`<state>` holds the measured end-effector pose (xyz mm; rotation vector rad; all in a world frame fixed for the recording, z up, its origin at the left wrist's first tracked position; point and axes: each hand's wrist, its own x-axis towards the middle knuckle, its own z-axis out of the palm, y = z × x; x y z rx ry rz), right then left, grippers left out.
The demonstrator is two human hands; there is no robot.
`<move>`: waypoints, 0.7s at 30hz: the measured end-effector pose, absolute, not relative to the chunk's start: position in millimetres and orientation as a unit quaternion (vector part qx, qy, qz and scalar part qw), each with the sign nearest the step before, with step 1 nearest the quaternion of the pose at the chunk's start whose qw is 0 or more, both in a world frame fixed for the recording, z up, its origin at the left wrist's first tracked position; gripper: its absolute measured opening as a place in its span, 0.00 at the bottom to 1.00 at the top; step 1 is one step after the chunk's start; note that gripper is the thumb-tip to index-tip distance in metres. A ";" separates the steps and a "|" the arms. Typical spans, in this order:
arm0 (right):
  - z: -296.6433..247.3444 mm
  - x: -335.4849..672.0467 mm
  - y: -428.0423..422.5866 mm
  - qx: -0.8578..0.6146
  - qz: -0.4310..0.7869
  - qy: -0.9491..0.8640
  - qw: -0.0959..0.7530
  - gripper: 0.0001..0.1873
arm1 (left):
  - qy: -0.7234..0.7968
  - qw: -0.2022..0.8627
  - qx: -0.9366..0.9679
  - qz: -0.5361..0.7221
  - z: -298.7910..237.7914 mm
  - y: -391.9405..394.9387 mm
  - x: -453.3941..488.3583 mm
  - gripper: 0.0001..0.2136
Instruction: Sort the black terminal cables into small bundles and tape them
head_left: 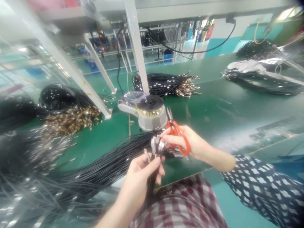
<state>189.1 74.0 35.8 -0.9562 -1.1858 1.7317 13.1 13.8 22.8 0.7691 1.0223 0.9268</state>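
My left hand is closed around a small bunch of thin black cables, whose silver connector ends stick up above my fingers. My right hand holds orange-handled scissors, blades pointing up and away, while its fingertips pinch at the connector ends. Both hands meet over the near edge of the green table. A large sheaf of black cables runs from the hands to the left across the table.
A grey tape dispenser stands just behind the hands, by a white frame post. Cable bundles with gold connectors lie left; another bundle lies behind, more cables far right. A checked cloth covers my lap.
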 end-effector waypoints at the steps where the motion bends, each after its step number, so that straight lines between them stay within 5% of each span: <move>1: 35.9 189.9 74.0 -0.385 0.680 -0.472 0.408 0.13 | 0.459 0.702 0.346 0.421 22.7 13.9 13.2 0.11; 21: 26.0 198.0 73.6 -0.378 0.695 -0.436 0.430 0.12 | 0.460 0.713 0.321 0.421 20.2 15.2 12.8 0.12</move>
